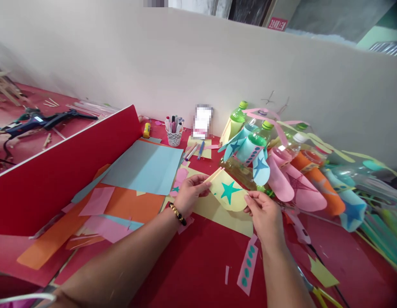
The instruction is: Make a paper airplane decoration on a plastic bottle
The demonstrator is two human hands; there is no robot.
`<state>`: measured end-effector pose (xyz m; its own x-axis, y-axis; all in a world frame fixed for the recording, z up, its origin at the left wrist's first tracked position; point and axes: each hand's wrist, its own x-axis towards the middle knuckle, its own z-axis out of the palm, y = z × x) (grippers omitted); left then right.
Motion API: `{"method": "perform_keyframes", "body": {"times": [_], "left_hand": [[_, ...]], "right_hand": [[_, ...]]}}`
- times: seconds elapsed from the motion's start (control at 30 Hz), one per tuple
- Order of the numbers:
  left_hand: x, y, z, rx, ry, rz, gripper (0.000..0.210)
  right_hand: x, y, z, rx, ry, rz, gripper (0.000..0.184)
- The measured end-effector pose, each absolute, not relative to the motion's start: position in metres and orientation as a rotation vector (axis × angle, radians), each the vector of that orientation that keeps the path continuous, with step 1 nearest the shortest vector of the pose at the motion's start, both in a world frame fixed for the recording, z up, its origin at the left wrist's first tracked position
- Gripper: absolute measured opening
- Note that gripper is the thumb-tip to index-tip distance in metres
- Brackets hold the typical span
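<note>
Between my two hands is a pale yellow paper cutout (240, 202) with a rounded end and a teal star on it. My left hand (192, 192) pinches its narrow folded edge at the upper left. The fingertips of my right hand (262, 209) grip its right side. Below the cutout lies a larger yellow sheet (217, 218) on the red table. A pink paper strip with teal ovals (249, 267) is by my right wrist. Part of a pink cutout (180, 176) shows behind my left hand.
Plastic bottles wrapped in coloured paper (259, 149) stand at the right. Blue (147, 164) and orange (134, 205) sheets lie left, beside a red divider (73, 167). A pen cup (174, 137) and a phone (202, 122) stand at the back. Yellow-handled scissors (323, 295) are lower right.
</note>
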<state>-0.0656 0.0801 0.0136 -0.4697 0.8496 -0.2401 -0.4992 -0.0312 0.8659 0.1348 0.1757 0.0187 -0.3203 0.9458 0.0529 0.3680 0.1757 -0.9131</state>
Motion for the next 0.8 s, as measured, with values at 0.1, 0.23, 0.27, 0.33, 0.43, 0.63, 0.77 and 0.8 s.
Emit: {"method": "perform_keyframes", "body": {"times": [0.1, 0.23, 0.27, 0.33, 0.43, 0.63, 0.77, 0.8], "left_hand": [[-0.067, 0.079, 0.015, 0.428, 1.255, 1.704, 0.038], [-0.070, 0.077, 0.017, 0.455, 1.331, 1.630, 0.033], [-0.070, 0.076, 0.017, 0.493, 1.364, 1.563, 0.033], [-0.069, 0.075, 0.016, 0.650, 1.482, 1.382, 0.032], [-0.068, 0.074, 0.015, 1.045, 1.828, 1.188, 0.028], [-0.085, 0.070, 0.020, 1.522, 2.336, 1.123, 0.026], [-0.113, 0.066, 0.025, 1.532, 2.595, 1.131, 0.027], [-0.120, 0.065, 0.025, 1.501, 2.647, 1.125, 0.028]], "right_hand": [[0.137, 0.178, 0.022, -1.211, -1.604, 1.106, 0.030], [0.137, 0.180, 0.030, -1.159, -1.370, 1.054, 0.027], [0.137, 0.180, 0.031, -1.151, -1.342, 1.039, 0.026], [0.137, 0.181, 0.032, -1.146, -1.329, 1.031, 0.026], [0.139, 0.183, 0.029, -1.188, -1.442, 1.050, 0.027], [0.143, 0.182, 0.032, -1.368, -2.015, 0.758, 0.033], [0.140, 0.177, 0.038, -1.314, -2.061, 0.657, 0.035], [0.139, 0.175, 0.039, -1.293, -2.065, 0.664, 0.034]]}}
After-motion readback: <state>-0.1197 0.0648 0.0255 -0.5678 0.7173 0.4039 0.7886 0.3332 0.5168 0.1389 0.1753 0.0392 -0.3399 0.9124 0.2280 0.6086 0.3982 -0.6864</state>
